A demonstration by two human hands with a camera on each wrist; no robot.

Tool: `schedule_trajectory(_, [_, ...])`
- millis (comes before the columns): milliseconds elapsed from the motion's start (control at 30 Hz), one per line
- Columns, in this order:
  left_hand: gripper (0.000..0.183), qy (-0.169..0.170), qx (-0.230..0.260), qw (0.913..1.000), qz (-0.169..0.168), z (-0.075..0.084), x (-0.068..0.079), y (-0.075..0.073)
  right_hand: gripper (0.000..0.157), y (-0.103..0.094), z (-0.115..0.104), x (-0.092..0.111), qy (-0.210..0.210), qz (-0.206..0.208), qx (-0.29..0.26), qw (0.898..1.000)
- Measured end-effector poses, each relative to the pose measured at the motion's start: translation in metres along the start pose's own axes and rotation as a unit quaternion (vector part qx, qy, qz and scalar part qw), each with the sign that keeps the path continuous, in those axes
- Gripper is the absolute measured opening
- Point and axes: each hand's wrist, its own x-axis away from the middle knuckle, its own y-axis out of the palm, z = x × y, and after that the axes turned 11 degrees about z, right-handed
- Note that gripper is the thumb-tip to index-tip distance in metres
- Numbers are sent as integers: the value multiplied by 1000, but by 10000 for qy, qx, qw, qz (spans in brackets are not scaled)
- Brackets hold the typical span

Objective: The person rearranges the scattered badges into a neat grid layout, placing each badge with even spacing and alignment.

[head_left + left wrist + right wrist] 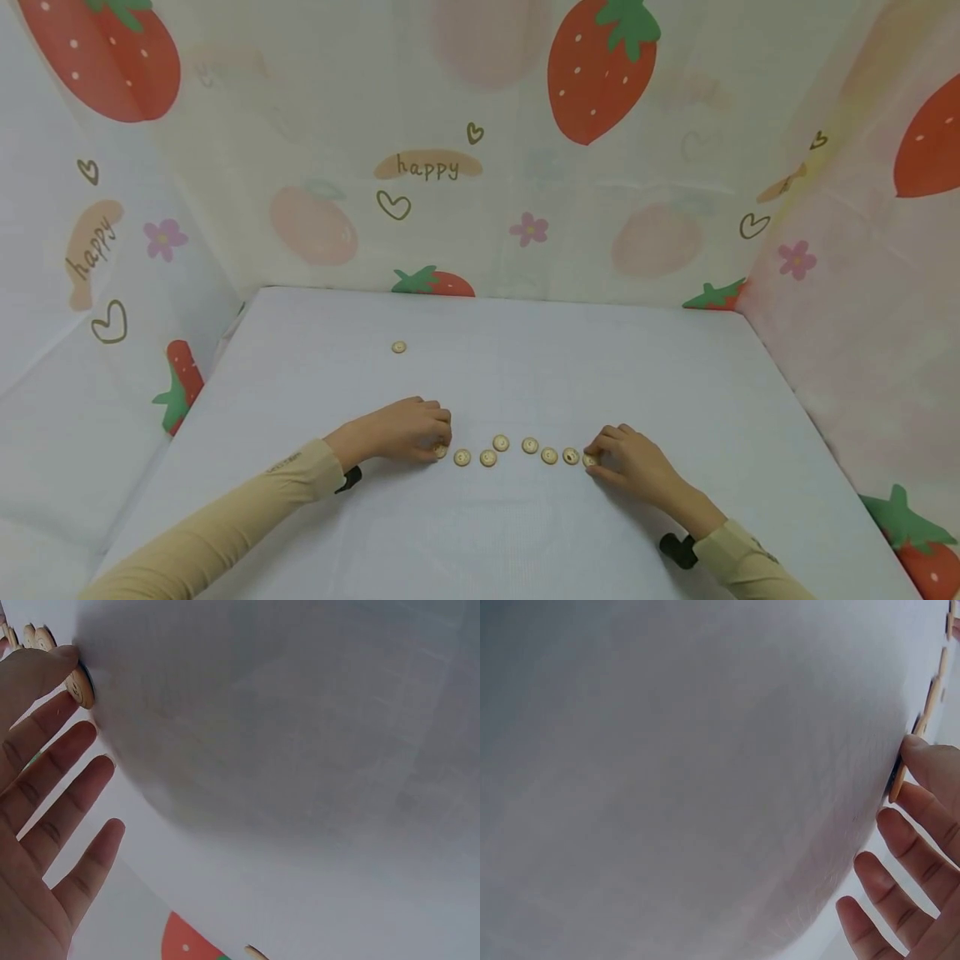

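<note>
Several small round wooden discs with marks on their faces lie in a wavy row on the white tabletop. At the row's left end, my left hand (408,427) pinches one wooden disc (80,686) between thumb and index finger, the other fingers spread in the left wrist view. My right hand (637,467) holds the wooden disc (898,780) at the right end by its edges, thumb against index finger. Between the hands, one disc (500,442) and another disc (530,445) sit slightly farther back than their neighbours. A darker spot marks the disc (571,456) beside my right hand.
A single wooden disc (399,347) lies apart toward the back of the table (600,358). Cloth walls (322,125) printed with strawberries, hearts and flowers enclose the table at the back and both sides. Black wrist devices (678,551) show below the sleeves.
</note>
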Motion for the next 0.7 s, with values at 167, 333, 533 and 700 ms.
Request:
schedule_trajectory(167, [19, -95, -215, 9997, 92, 0, -1, -1, 20, 1, 0, 0, 23, -7, 49, 10000])
schedule_trajectory(333, [19, -179, -345, 9988, 294, -5, -2, -1, 20, 1, 1, 0, 33, -2, 22, 10000])
schedule_trajectory(533, [18, -385, -329, 9967, 628, -13, -2, 1, 19, 1, 0, 1, 7, 30, -18, 10000])
schedule_trajectory(700, [14, -614, -241, 9941, 863, -18, -5, 1, 20, 1, 1, 0, -5, 35, -25, 10000])
